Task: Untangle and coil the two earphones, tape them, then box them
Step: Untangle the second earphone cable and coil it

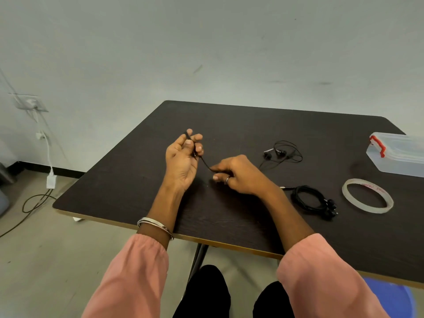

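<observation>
Left hand (182, 160) raised palm-up, fingers (196, 137) curled around black cord (205, 162) above the surface (128, 180). Right hand (238, 174) pinches the cord's other end, fingers together. Coiled earphones (313, 199) lie near right; loose pair (283, 153) farther back.
</observation>
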Demonstrator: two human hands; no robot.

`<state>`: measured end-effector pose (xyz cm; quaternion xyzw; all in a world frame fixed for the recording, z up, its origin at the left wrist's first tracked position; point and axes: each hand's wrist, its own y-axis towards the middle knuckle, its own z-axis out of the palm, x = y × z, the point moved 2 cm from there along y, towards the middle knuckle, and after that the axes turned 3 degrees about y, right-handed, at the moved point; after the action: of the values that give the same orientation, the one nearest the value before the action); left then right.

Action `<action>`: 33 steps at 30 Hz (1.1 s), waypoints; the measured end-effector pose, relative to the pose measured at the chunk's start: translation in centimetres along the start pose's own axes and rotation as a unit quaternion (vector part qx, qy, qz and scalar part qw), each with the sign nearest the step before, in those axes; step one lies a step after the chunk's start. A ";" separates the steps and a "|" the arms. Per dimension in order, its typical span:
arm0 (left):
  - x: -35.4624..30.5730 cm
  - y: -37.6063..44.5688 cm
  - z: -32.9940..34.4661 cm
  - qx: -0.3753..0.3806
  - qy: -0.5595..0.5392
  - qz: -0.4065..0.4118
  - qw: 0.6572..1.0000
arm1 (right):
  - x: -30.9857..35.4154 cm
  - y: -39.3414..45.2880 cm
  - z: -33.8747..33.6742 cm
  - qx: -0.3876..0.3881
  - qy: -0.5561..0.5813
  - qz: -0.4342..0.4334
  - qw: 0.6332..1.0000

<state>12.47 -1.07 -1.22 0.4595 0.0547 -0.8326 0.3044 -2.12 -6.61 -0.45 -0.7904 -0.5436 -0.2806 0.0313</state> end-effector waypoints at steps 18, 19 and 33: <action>2.1 -1.1 1.1 0.180 0.384 0.006 0.906 | -0.2 -1.0 -3.8 -0.298 0.348 0.039 0.888; 2.1 -1.3 1.3 0.191 0.386 -0.003 0.903 | -0.4 -1.0 -3.9 -0.313 0.351 0.040 0.882; 1.5 -2.2 1.8 0.303 0.162 -0.124 0.931 | -2.4 -0.5 -3.7 -0.369 0.316 0.076 0.871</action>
<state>9.39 -0.65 -1.77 0.6477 -0.0948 -0.7553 0.0320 -4.72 -9.76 1.35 -0.6525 -0.3003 -0.6922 -0.0710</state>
